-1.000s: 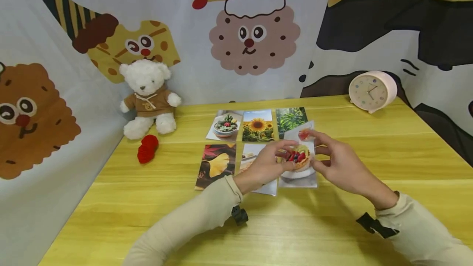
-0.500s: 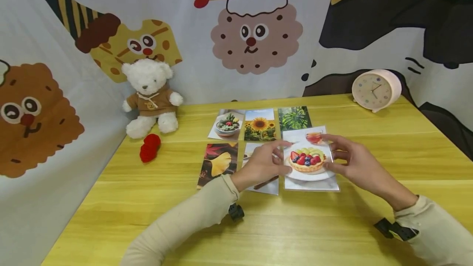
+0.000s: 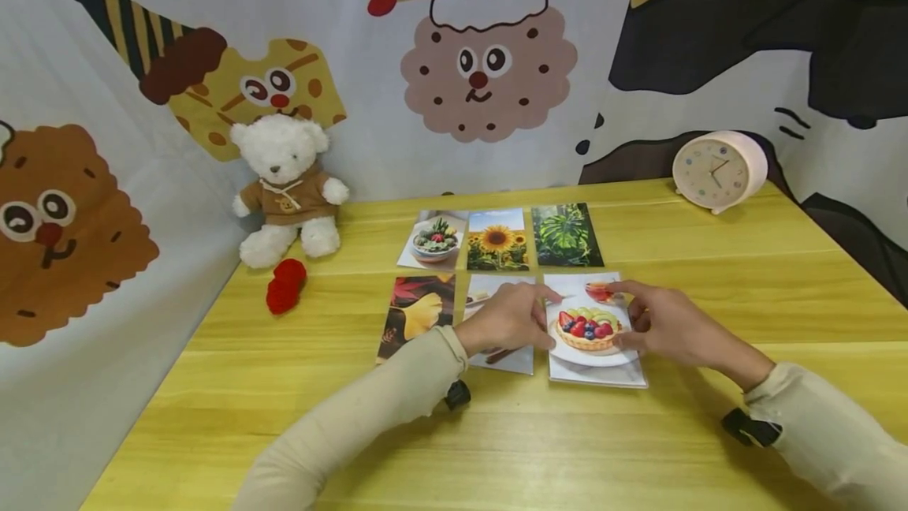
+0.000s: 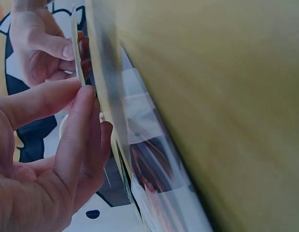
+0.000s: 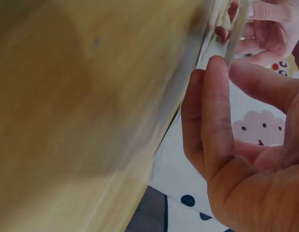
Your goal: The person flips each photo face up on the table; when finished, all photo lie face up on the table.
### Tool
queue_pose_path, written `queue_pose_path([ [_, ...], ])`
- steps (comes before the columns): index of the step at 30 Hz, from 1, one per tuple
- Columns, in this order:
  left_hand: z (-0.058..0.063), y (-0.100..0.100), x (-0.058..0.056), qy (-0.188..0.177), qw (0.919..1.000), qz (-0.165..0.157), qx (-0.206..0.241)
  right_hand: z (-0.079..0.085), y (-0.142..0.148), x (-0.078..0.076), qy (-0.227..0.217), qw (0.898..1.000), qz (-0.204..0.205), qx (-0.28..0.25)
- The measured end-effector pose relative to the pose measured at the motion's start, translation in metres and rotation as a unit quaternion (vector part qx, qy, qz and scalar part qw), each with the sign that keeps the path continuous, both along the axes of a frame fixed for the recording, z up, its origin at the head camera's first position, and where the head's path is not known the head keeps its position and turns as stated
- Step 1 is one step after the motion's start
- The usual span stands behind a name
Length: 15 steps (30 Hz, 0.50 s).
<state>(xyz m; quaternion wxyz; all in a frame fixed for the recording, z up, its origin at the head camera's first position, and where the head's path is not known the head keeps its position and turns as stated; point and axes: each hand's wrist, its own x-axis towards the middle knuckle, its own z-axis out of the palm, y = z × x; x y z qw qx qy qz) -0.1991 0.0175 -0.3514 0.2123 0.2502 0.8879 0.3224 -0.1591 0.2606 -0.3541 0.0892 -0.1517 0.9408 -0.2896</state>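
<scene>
A photo card of a fruit tart [image 3: 586, 357] lies between my two hands in the head view, at the right end of the front row of cards. My left hand [image 3: 507, 318] pinches its left edge, and my right hand [image 3: 667, 326] pinches its right edge. Both wrist views show the card's thin edge [image 4: 76, 48] between thumb and fingertips, close to the tabletop. Left of it, a pale card [image 3: 521, 359] is partly hidden by my left hand. Further left lies a ginkgo-leaf card [image 3: 418, 310], its lower part behind my sleeve.
Behind stand three cards in a row: potted succulents [image 3: 434, 240], a sunflower [image 3: 496, 239] and green leaves [image 3: 567, 235]. A white teddy bear [image 3: 287, 188] sits at the back left, with a red fuzzy object [image 3: 286, 286] before it. A round clock [image 3: 716, 170] stands back right.
Both hands have brought the tart card, first tilted and overlapping the green-leaf card, toward me and down. It now faces up squarely, and the green-leaf card shows whole.
</scene>
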Motion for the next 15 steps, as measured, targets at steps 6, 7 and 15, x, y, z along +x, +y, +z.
queue_pose_path([
  [6, -0.005, 0.004, -0.008, 0.061, 0.9968, -0.024, -0.044, -0.003, -0.004, -0.008, -0.010, 0.999, 0.001, 0.035],
  [7, -0.006, 0.006, -0.009, 0.075, 0.9952, -0.030, -0.055, -0.003, -0.005, -0.010, -0.013, 0.999, 0.001, 0.041],
  [15, -0.004, 0.016, -0.014, 0.121, 0.9822, -0.052, -0.134, -0.001, -0.007, -0.017, -0.020, 0.997, 0.005, 0.079],
])
